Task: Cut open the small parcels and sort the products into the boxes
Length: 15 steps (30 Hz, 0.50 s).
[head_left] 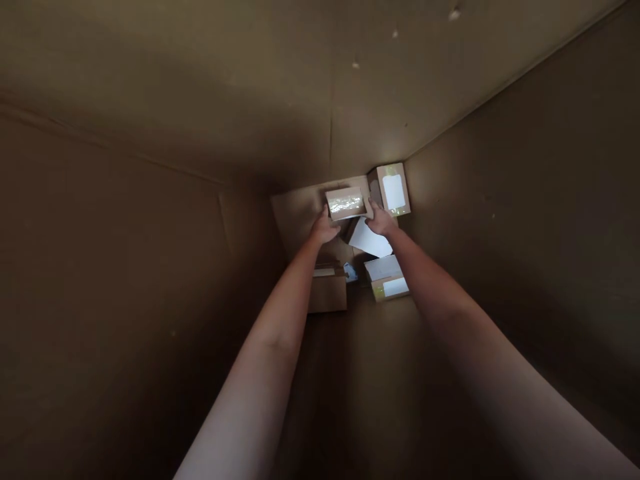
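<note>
Both my arms reach down into a deep cardboard container, and a small brown cardboard box (346, 203) with shiny clear tape is held between my hands. My left hand (325, 227) grips its lower left corner, thumb pointing inward. On the right side, my right hand (381, 221) has its fingers against the box's end. Just below the right hand lies a white sheet or white-topped piece (370, 238), partly hidden by it. Close to the right fingers stands another taped cardboard box (394, 190) with a white label.
Nearer me on the container floor are a brown box (327, 293) at left and a labelled box (387, 277) at right, partly behind my forearm. A small bluish-white item (351, 272) lies between them. Tall cardboard walls (525, 173) surround my arms.
</note>
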### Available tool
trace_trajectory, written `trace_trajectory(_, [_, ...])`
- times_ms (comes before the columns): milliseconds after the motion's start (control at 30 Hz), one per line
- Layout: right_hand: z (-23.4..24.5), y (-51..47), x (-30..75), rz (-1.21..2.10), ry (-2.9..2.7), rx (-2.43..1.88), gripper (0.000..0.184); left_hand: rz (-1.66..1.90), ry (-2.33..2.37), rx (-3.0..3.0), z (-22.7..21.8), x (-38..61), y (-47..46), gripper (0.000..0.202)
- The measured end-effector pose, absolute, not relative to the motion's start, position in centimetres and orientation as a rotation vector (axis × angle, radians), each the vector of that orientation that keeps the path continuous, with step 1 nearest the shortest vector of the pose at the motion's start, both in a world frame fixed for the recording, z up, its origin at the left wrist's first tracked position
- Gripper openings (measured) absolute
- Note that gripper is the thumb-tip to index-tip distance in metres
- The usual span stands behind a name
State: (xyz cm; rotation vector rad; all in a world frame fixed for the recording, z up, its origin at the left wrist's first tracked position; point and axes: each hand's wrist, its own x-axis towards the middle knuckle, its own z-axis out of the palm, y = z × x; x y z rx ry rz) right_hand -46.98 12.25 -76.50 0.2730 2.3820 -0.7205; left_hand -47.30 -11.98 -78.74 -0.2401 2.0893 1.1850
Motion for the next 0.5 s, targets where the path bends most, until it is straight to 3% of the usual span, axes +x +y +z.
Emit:
trace_trajectory(267, [-81.1, 10.7, -45.4, -1.042, 2.246, 0.252, 0.101, 1.468, 1.871, -0.443, -82.3, -46.5, -9.9, 0.122])
trace_trajectory(500, [-76.4, 8.9, -46.3, -0.976, 2.556, 0.221, 0.092, 1.522, 2.266, -0.374, -78.6, -46.9, -9.8, 0.094])
